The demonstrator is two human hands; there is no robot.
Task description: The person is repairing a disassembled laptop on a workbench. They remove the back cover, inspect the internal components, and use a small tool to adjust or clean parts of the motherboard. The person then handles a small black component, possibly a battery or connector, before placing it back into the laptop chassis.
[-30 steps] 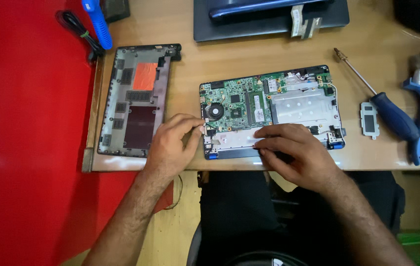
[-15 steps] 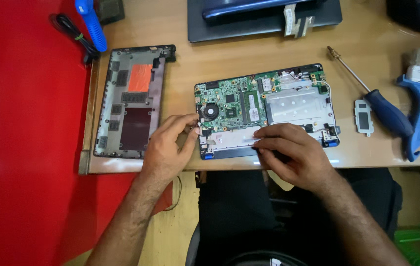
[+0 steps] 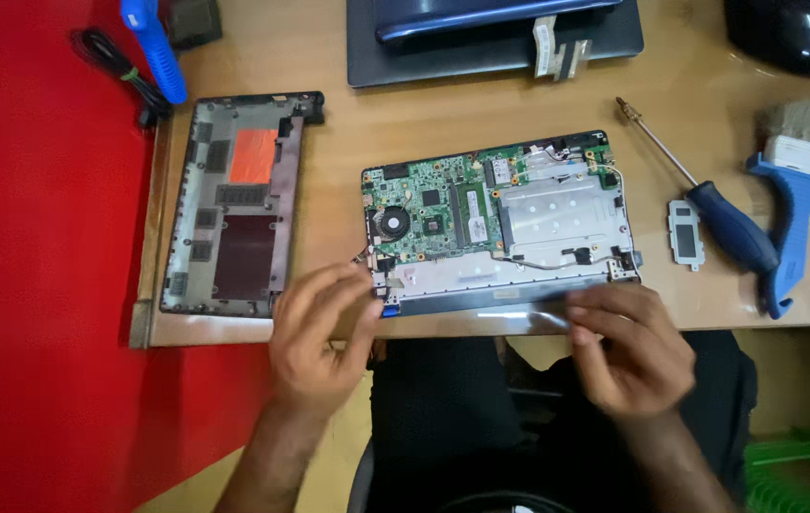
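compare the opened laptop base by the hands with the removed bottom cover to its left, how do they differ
The opened laptop base shows a green circuit board, a fan and a silver metal tray; the bottom cover is a dark, mostly bare shell with an orange patch. The base lies long side toward the person, the cover end-on. The left hand and right hand are at the base's front edge; the cover lies untouched. Both rest flat on the wooden table.

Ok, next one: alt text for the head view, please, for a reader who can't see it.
Seen from above, a person's left hand and right hand rest at the near edge of an opened laptop base with its green circuit board exposed, on a wooden table. The removed bottom cover lies to its left; a blue-handled screwdriver and brush lie to its right.
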